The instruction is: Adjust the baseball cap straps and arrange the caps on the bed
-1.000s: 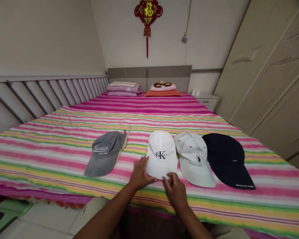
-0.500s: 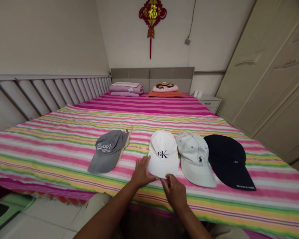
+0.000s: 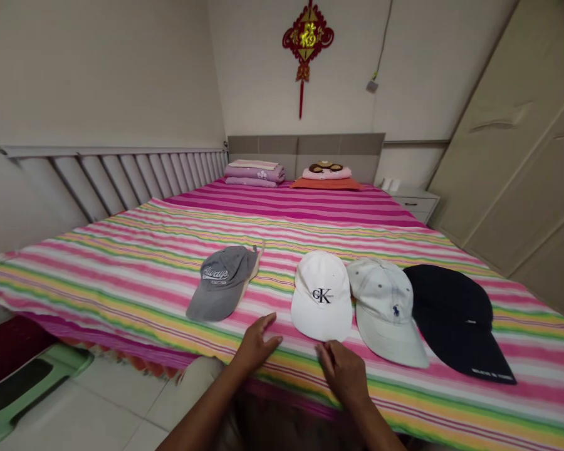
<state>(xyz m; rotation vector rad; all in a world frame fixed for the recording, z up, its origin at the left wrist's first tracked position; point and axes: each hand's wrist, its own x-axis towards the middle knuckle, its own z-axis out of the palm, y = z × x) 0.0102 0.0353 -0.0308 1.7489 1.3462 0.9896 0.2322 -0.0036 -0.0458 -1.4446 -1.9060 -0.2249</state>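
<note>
My right hand (image 3: pixel 344 373) is closed at the front edge of the white baseball cap (image 3: pixel 322 275), its thumb and forefinger together at the brim. The cap lies flat with dark "CK" lettering facing me. My left hand (image 3: pixel 257 344) is open and holds nothing, its fingers apart above the bedspread, between the white cap and the grey cap (image 3: pixel 225 282). White script marks the grey cap, which has its brim toward me. A pale cap (image 3: pixel 380 300) with a small dark-blue emblem sits right of the white one. Beside that lies a black cap (image 3: pixel 451 313).
The caps rest on a bed with a striped bedspread (image 3: pixel 122 257). Folded purple bedding (image 3: pixel 254 174) and an orange pillow (image 3: pixel 326 183) lie near the headboard (image 3: pixel 263 147). A metal railing (image 3: pixel 136 178) runs along the left. A green stool (image 3: pixel 32 388) stands at lower left.
My left hand has come off the white cap and moved left, fingers spreading. My right hand stays by the brim. The view has shifted, moving everything rightward in the picture.
</note>
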